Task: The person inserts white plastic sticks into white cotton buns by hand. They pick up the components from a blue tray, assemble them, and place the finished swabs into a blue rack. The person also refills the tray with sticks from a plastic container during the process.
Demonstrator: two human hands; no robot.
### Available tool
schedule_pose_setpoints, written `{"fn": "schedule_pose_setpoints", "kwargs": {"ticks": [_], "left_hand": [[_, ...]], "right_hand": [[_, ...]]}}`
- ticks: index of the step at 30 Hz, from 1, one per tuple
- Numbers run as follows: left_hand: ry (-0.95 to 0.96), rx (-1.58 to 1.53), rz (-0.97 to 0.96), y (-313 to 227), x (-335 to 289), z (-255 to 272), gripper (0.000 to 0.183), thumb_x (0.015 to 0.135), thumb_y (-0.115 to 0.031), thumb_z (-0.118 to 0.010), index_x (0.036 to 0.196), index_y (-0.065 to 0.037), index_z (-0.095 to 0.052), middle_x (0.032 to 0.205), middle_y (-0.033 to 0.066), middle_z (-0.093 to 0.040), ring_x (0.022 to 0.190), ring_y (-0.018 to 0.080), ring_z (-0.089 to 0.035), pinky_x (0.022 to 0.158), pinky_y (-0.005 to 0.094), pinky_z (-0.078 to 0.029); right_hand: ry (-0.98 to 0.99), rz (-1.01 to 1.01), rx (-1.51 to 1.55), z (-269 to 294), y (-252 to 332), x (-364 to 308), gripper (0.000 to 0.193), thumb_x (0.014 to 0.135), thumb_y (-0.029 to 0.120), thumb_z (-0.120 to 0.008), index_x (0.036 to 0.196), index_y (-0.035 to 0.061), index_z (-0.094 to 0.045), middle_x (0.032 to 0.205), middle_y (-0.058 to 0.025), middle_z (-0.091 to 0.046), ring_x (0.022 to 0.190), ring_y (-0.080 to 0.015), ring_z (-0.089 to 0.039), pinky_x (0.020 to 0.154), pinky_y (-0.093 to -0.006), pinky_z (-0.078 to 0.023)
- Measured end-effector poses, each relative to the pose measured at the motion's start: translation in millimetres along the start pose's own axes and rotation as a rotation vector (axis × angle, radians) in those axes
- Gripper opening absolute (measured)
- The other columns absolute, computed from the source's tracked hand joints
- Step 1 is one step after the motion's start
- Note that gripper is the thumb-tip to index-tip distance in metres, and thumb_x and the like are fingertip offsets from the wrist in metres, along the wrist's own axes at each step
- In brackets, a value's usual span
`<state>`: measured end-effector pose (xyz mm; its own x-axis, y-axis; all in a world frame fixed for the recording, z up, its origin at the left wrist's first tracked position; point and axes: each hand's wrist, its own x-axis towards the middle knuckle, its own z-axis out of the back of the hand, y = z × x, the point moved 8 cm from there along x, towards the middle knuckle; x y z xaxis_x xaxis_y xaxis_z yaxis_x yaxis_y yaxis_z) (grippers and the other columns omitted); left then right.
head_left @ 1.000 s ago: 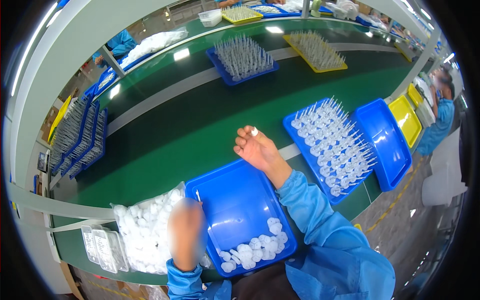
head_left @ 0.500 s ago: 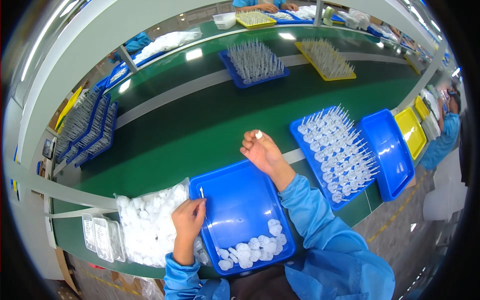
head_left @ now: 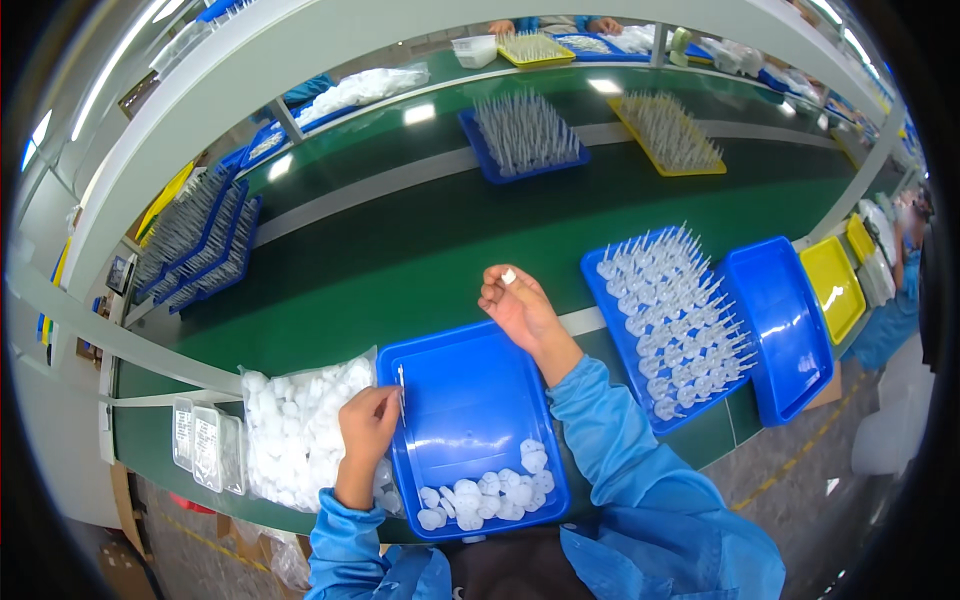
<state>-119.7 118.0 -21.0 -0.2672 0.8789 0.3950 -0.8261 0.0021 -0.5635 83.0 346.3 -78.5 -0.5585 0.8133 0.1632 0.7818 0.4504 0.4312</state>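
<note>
The right hand (head_left: 515,305) pinches a white cap (head_left: 508,275) at 12 o'clock of the tray (head_left: 470,400). The left hand (head_left: 368,425) grips a thin pin (head_left: 401,385) at the tray's 9 o'clock edge. Best to bring them together squarely, pin upright.

Thin pin (head_left: 401,385) standing near-upright in left fingertips, over left rim of near blue tray (head_left: 470,400). Small white cap (head_left: 508,276) sitting pinched in right fingertips, beyond tray's far edge, above green belt.
</note>
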Motion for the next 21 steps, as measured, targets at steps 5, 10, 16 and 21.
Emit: {"fn": "schedule_pose_setpoints", "kwargs": {"ticks": [5,10,16,21], "left_hand": [[-0.131,-0.008,0.101,-21,-33,35,0.009,0.093,-0.003,-0.077,0.098,-0.004,-0.083,0.068,0.0068,-0.062,0.055,0.0153,-0.055,0.053,0.0309,-0.041],[-0.181,0.041,0.150,-40,-89,62,0.009,0.093,-0.001,-0.075,0.098,-0.003,-0.083,0.064,0.0050,-0.055,0.053,0.0137,-0.050,0.051,0.0311,-0.036],[-0.271,0.079,0.319,-28,-149,85,0.011,0.098,-0.003,-0.071,0.099,-0.003,-0.082,0.067,0.0039,-0.060,0.056,0.0108,-0.054,0.054,0.0291,-0.039],[-0.289,0.089,0.320,-18,-162,102,0.008,0.097,-0.005,-0.075,0.099,-0.002,-0.082,0.064,0.0046,-0.055,0.054,0.0121,-0.047,0.052,0.0318,-0.035]], "right_hand": [[0.075,0.003,-0.011,6,-2,4,0.017,0.107,0.021,-0.072,0.110,0.0044,-0.071,0.104,-0.0054,-0.069,0.093,-0.0164,-0.065,0.090,-0.0331,-0.055],[0.143,0.004,0.005,1,-4,8,0.016,0.106,0.021,-0.073,0.105,0.0054,-0.072,0.102,-0.0048,-0.067,0.093,-0.0158,-0.064,0.092,-0.0334,-0.053],[0.425,-0.039,0.212,-57,-8,1,0.031,0.104,0.034,-0.076,0.114,0.0056,-0.073,0.107,-0.0046,-0.067,0.097,-0.0163,-0.064,0.098,-0.0389,-0.054],[0.567,-0.225,0.157,-105,-22,-18,0.074,0.093,0.060,-0.081,0.138,0.0041,-0.065,0.115,-0.0060,-0.068,0.103,-0.0194,-0.067,0.104,-0.0415,-0.055]]}}
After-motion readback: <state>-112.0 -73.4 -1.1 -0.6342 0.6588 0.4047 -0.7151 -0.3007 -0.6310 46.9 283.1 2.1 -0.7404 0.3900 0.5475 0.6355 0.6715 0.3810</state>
